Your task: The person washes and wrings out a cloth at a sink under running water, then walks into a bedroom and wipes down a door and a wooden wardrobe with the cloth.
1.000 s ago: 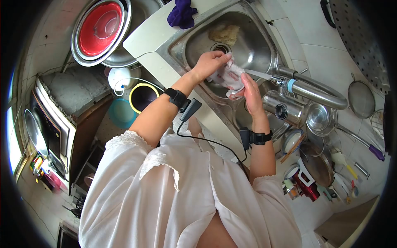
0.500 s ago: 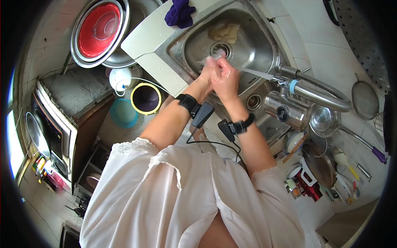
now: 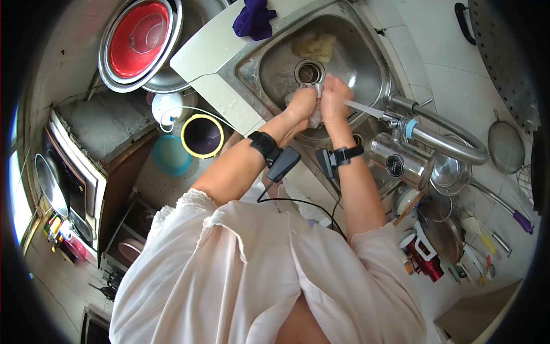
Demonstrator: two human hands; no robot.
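"Firstly, how do the fingers stand?"

"Bent tight on the left hand (image 3: 302, 106), which grips a wet, pale cloth (image 3: 314, 119). The right hand (image 3: 336, 94) is closed as well, against the other side of the same bundle. Its fingertips are hidden."

"Location of the cloth?"

"Bunched between the two hands, over the near side of the stainless-steel sink basin (image 3: 361, 74). One fold shows above the left knuckles and more hangs below, between the wrists."

"Water?"

"Running. A slanting stream (image 3: 364, 108) leaves the tap head (image 3: 391, 118) and reaches the right hand. The tap bears a light-blue ring (image 3: 410, 128)."

"Contents of the basin?"

"A round drain (image 3: 309, 71) just beyond the hands, and beside it a yellowish, fibrous scrubbing pad (image 3: 315, 47)."

"Wrists?"

"Each carries a black strap; a dark cable (image 3: 298, 199) runs between them."

"Surroundings, right side?"

"A steel canister (image 3: 381, 152) with a round black label lies on its side near the tap. Further out, a mesh strainer (image 3: 506, 146) is set against the tiles."

"And left?"

"A crumpled purple cloth (image 3: 254, 20) on the counter (image 3: 212, 54), a red bowl (image 3: 123, 54) nested in a metal one, and a yellow-rimmed bucket (image 3: 188, 127) below."
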